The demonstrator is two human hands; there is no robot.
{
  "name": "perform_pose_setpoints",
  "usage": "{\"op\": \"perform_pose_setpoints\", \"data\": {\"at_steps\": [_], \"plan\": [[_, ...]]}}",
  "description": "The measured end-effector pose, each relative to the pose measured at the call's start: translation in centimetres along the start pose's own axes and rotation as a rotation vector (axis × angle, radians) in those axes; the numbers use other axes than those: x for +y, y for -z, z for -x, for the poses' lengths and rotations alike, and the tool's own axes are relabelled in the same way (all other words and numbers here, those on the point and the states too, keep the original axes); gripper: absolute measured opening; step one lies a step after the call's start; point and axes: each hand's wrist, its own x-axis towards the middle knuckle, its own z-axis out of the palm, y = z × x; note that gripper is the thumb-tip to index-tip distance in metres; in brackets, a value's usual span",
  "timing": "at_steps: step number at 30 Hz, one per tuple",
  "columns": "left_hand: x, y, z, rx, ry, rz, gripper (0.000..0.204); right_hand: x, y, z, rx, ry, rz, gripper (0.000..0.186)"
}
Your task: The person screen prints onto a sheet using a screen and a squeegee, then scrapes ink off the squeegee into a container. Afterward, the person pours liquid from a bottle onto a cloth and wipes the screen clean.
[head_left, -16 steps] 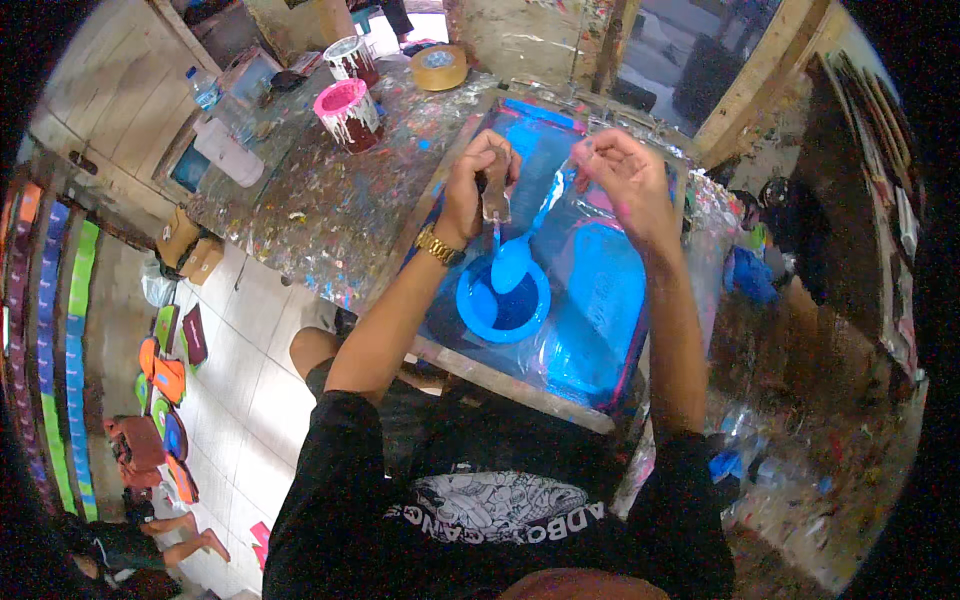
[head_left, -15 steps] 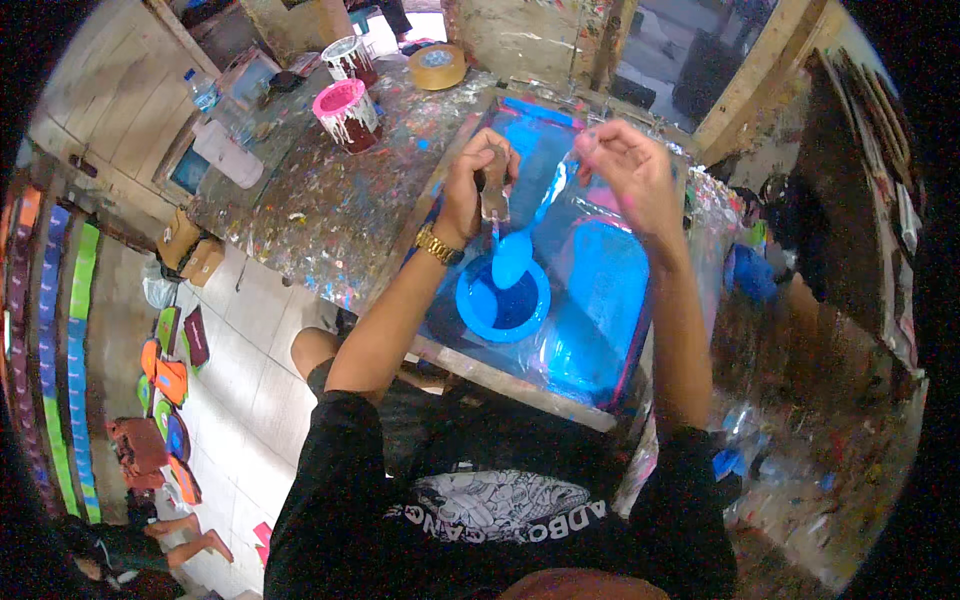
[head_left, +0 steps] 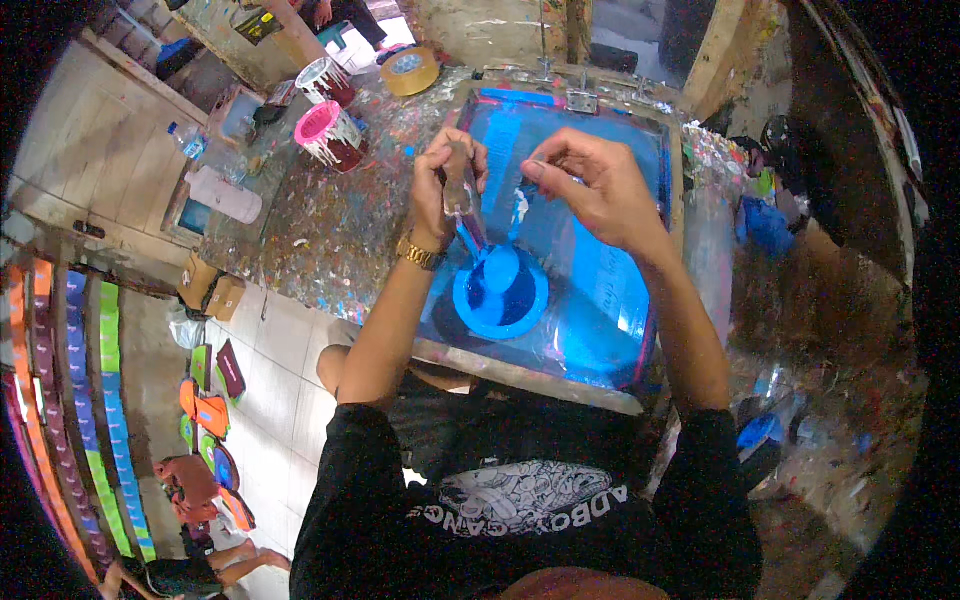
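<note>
My left hand (head_left: pixel 435 185) grips a narrow, paint-smeared scraper-like tool (head_left: pixel 462 200), its blue-coated lower end angled down onto a spoon (head_left: pixel 500 264) over the blue tub (head_left: pixel 502 318). My right hand (head_left: pixel 590 185) pinches the top of the spoon's white-and-blue smeared handle, thumb and forefinger together. The spoon's bowl is coated in blue paint and lies within the tub's outline; whether it touches the paint inside I cannot tell. The tub stands on a framed screen (head_left: pixel 610 345) streaked with blue ink and clamped by a metal hinge (head_left: pixel 583 100) at its far edge.
The paint-spattered table (head_left: pixel 275 235) holds two dripped cans (head_left: pixel 330 145), a tape roll (head_left: pixel 410 73) and bottles (head_left: pixel 225 198). Colourful strips (head_left: pixel 110 380) hang at left near flip-flop-like pieces (head_left: pixel 205 410). A person's bare legs (head_left: pixel 240 565) show at lower left, another person (head_left: pixel 340 20) at the top.
The spoon's bowl has dropped further into the tub. The tool in my left hand has tilted down toward it, and my right hand has shifted left. The whole view has swung slightly.
</note>
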Motion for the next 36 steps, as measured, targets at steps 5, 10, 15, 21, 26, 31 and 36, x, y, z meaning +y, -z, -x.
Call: {"op": "perform_pose_setpoints", "data": {"at_steps": [5,10,15,21,26,31,36], "plan": [[0.5,-0.9,0.3,0.025,-0.030,-0.146,0.033,-2.5,-0.8,-0.5,0.030,0.313,0.260,0.015],[0.7,-0.9,0.4,0.043,-0.065,-0.221,0.033,-5.2,-0.8,-1.2,0.090,0.417,0.323,0.017],[0.6,-0.8,0.6,0.094,-0.053,-0.238,0.030,-5.1,0.2,-1.9,0.139,0.356,0.147,0.019],[-0.1,0.6,0.6,0.114,-0.102,-0.283,0.029,-6.0,3.2,-1.2,0.253,0.247,-0.010,0.014],[0.9,0.4,1.1,0.374,-0.239,-0.735,0.027,-3.0,3.0,1.1,0.353,0.097,0.185,0.010],[1.0,-0.2,1.7,0.529,-0.349,-0.975,0.027,0.1,-0.2,4.3,0.397,-0.046,-0.088,0.013],[1.2,-1.7,2.0,0.591,-0.306,-0.919,0.027,1.9,-0.9,5.3,0.429,-0.092,-0.127,0.015]]}}
